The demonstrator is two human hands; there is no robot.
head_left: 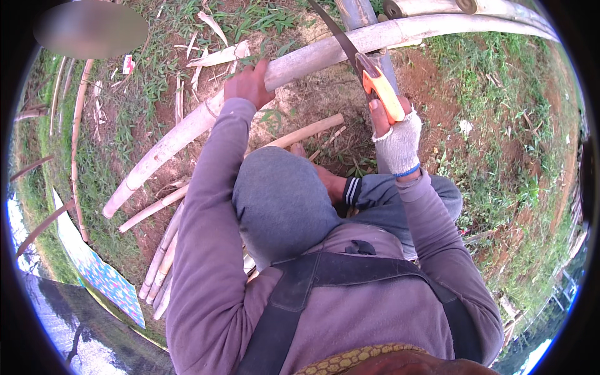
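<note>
And here's the left hand [251, 86], bare and curled tight over the long pale bamboo pole [300, 64], gripping it from above. The pole itself runs right across the scene, one end low on the left, rising over the ground ahead of the person and away to the upper right, where it lies across a grey post [351, 12].

Over to the right hand [399, 139], in a whitish knitted glove with blue trim, bare fingers poking out: it's closed around the orange handle [385, 94] of a saw. The dark blade [337, 31] crosses the pole just beside that post, its tip pointing up and away; whether the teeth bite the wood, one cannot tell from here.

Down below, a thinner bamboo length [156, 207] lies near the pole's left end, with a bundle of poles [164, 262] beside the left sleeve. Pale dry husks [222, 55] litter the grass beyond the left hand, and two more poles [431, 6] sit at the upper right.
</note>
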